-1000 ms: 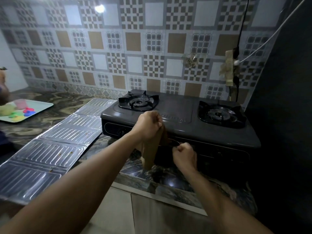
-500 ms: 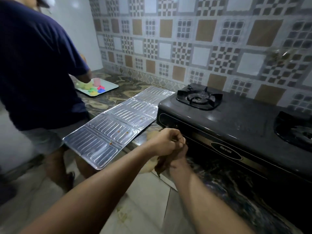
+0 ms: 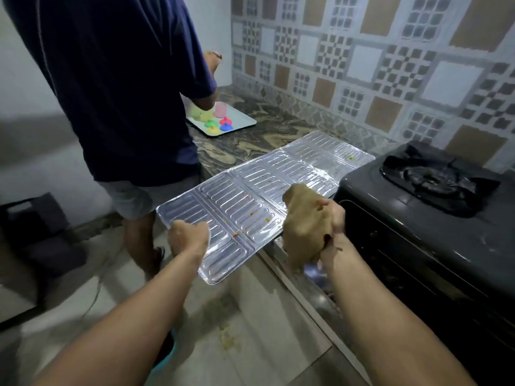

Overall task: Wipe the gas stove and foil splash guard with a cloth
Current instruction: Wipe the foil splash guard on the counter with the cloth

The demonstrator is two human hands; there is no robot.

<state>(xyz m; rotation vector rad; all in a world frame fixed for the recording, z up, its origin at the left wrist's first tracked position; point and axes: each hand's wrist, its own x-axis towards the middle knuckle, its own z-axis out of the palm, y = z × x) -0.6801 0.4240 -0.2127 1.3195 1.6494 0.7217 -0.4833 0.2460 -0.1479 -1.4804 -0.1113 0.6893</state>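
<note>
The ribbed foil splash guard (image 3: pixel 259 190) lies flat on the marble counter, its near end jutting past the counter edge, with orange food specks on it. My left hand (image 3: pixel 188 236) grips that overhanging near corner. My right hand (image 3: pixel 331 218) holds a bunched tan cloth (image 3: pixel 302 227) just above the guard's right edge, beside the stove. The dark gas stove (image 3: pixel 434 240) stands at the right, its left burner grate (image 3: pixel 434 178) in view.
Another person in a dark blue shirt (image 3: pixel 117 87) stands at the counter to the left. A white tray (image 3: pixel 245 122) with coloured plastic pieces lies on the marble counter (image 3: pixel 250 140) behind the guard. Patterned tiles cover the wall. A dark crate (image 3: pixel 33 218) sits on the floor.
My view swung left from the stove front to the foil guard. My left hand left the cloth and took hold of the guard's near corner. The right hand now carries the cloth alone.
</note>
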